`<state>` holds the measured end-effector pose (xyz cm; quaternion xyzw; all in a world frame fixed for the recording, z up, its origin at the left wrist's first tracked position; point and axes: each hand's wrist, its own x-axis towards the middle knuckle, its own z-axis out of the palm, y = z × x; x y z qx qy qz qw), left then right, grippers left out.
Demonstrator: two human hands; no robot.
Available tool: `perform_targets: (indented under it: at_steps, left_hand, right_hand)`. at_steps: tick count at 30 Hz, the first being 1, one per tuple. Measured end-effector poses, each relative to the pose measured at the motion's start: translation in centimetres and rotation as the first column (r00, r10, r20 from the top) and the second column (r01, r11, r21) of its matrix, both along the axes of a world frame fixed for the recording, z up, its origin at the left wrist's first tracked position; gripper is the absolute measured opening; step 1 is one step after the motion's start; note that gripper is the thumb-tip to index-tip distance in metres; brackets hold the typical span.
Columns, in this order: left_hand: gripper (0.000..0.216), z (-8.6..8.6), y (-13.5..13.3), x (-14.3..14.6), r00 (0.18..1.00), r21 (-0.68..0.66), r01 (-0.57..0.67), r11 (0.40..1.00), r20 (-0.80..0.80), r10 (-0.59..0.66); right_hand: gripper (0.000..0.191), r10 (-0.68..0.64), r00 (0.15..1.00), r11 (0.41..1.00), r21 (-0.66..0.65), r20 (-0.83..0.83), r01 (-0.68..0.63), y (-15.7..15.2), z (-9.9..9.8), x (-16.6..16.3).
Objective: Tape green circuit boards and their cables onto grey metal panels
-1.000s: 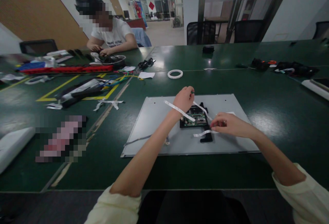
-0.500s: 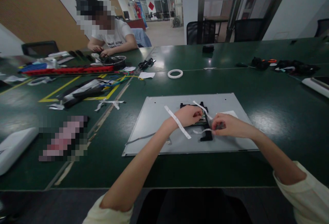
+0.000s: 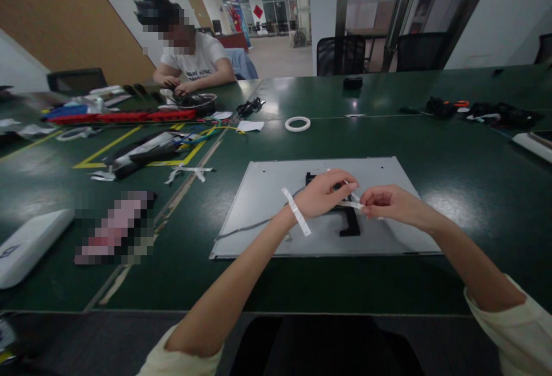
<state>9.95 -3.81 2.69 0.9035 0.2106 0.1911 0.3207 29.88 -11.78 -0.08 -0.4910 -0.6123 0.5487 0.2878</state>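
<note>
A pale grey flat panel (image 3: 254, 203) lies on the table with a black bracket (image 3: 351, 223) on it. My right hand (image 3: 390, 203) pinches a short strip of white tape (image 3: 351, 205), which points left over the bracket. Across the bracket's upper arm reaches my left hand (image 3: 325, 192), palm down, fingers stretched forward and thumb a little apart; no object shows in it. Another white tape strip (image 3: 296, 212) sticks to my left wrist. My left hand covers much of the bracket's middle. A thin grey cable (image 3: 248, 228) runs over the panel towards it.
Beyond the panel lies a white tape roll (image 3: 297, 124). Tape scraps (image 3: 190, 172), a black pouch-like bundle (image 3: 146, 152) and a blurred-out pink item (image 3: 116, 226) are to the left. Across the table a person (image 3: 196, 60) handles dark cables.
My left hand has lifted off the bracket and its fingers have straightened. The tape end in my right hand has swung up. The view has shifted slightly left.
</note>
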Motion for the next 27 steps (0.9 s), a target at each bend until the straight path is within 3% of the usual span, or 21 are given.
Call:
perform_targets:
  at_steps: [3,13,21,27]
  left_hand:
    - [0.024,0.3,-0.6,-0.1,0.993,-0.122,0.098,0.988,-0.059,-0.106]
    - [0.012,-1.0,0.6,-0.7,0.984,-0.262,0.152,0.953,-0.048,-0.171]
    - [0.012,-1.4,0.4,-0.5,0.989,-0.182,0.019,0.983,-0.139,-0.045]
    - [0.015,-1.4,0.4,-1.0,0.975,-0.289,-0.042,0.956,-0.221,-0.024]
  right_hand:
    - [0.031,-0.033,0.999,0.999,0.001,0.023,0.033,0.1,0.0,0.1]
    - [0.031,-0.075,0.993,0.996,0.060,0.086,0.069,-0.1,0.1,-0.1]
    - [0.027,-0.149,0.982,0.985,0.100,0.119,0.137,0.2,-0.5,0.0]
    - [0.026,-0.156,0.976,0.988,0.012,0.150,0.156,0.3,-0.7,0.4]
